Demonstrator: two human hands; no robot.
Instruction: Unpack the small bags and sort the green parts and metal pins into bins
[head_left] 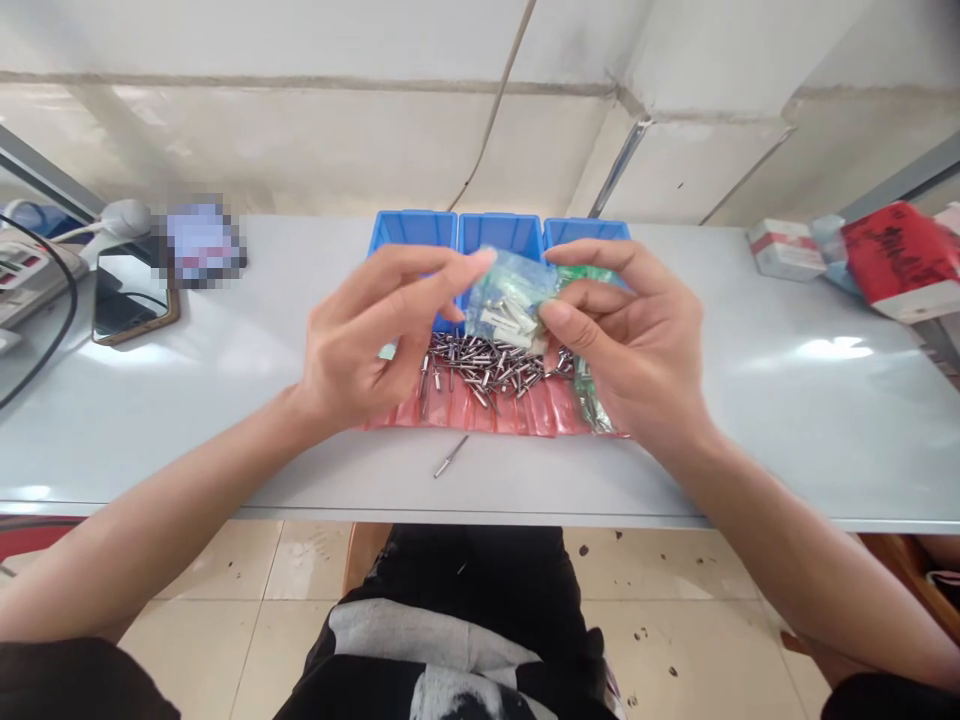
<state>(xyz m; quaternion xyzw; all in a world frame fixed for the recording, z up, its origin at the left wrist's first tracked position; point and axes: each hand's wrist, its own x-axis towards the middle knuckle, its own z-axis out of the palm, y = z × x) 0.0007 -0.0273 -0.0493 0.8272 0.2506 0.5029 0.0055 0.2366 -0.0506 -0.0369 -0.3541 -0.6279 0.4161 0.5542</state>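
A small clear plastic bag (506, 295) with several pale, short pieces inside is held up over the table. My right hand (637, 340) pinches its right side between thumb and fingers. The fingertips of my left hand (375, 330) are closed at the bag's upper left corner; the exact contact is partly hidden. Beneath the bag lies a heap of metal blind rivets (487, 370) on red plastic packaging (517, 415). Green plastic packets (592, 400) lie beside it, partly behind my right hand. One loose rivet (451, 457) rests nearer the table's front edge.
Three blue bins (500, 232) stand in a row behind the heap. On the left of the white table (247, 420) are a phone (135, 295), a power strip (37, 260) and cables. At the right back sit a small box (786, 249) and a red-and-white package (900, 260).
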